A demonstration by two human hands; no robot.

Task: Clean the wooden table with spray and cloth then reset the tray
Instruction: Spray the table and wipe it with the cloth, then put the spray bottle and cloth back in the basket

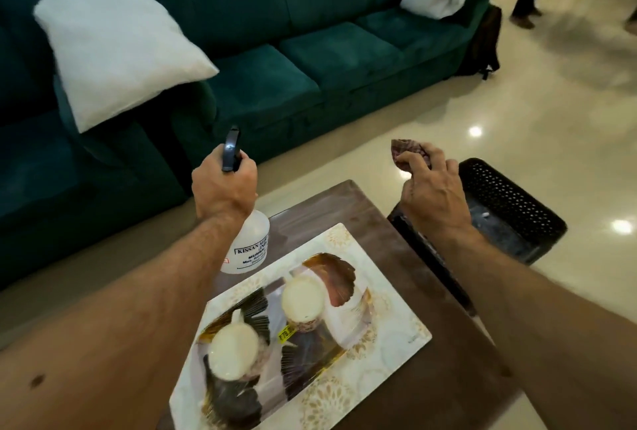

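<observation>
Hands: left grips spray bottle, right clutches cloth.

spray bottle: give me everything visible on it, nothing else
The spray bottle has a translucent white, plastic-looking body with a black-printed label, partly readable as "KISSAN", and a small red mark low on the side. Its black trigger head points up and away toward the sofa. The left hand grips its neck and hides it. The bottle is roughly upright, slightly tilted, over the far left corner of the wooden table, beside the tray. Whether its base touches the table is unclear.
</observation>
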